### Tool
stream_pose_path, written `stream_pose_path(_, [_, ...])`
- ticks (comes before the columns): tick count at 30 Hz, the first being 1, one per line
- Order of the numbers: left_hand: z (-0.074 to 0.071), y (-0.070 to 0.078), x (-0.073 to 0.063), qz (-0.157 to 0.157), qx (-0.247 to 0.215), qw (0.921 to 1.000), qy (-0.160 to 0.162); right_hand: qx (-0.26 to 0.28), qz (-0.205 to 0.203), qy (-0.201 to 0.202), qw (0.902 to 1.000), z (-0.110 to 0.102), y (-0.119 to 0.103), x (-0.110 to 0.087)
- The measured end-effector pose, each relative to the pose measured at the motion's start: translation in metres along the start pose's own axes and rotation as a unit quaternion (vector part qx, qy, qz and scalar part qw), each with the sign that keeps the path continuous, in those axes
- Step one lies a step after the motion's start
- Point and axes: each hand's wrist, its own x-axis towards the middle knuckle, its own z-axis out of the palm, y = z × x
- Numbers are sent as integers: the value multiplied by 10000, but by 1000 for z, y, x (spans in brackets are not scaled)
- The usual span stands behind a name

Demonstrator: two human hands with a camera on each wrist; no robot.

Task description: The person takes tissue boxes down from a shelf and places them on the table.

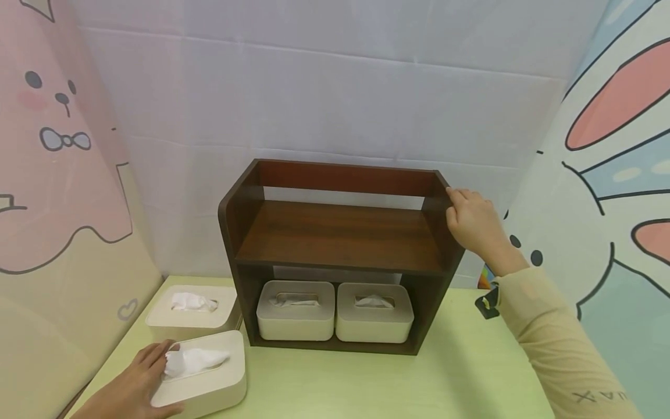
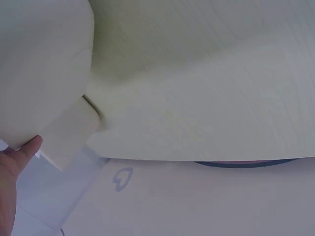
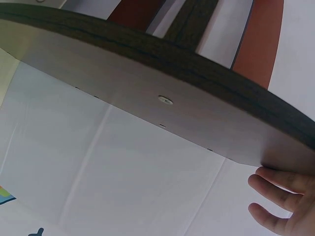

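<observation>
Standing upright, 1 brown shelf (image 1: 340, 235) holds 2 of 4 tissue boxes (image 1: 295, 323).

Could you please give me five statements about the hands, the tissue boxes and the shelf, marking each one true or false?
1. The right hand touches the side panel of the dark shelf. True.
2. The left hand also touches the shelf. False: it holds the front tissue box, left of the shelf in the head view.
3. White tissue shows at the top of that box. True.
4. The two boxes in the shelf are stacked. False: they stand side by side in the lower compartment.
5. The box behind the held one stands right of the shelf. False: that rear box is on the left.
</observation>
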Motion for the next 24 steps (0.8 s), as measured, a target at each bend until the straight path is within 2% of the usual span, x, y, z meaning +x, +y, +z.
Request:
stream_pose_path(13, [-8, -18, -9, 188, -305, 9992, -152, 79, -1, -8, 10000, 0, -1, 0])
stream_pose_path(17, [-12, -22, -11, 245, -226, 9993, -177, 71, -16, -8, 10000, 1, -1, 0])
stream_pose_path(24, [-17, -33, -12, 414, -255, 9973, -541, 92, 39, -33, 9999, 0, 0, 1])
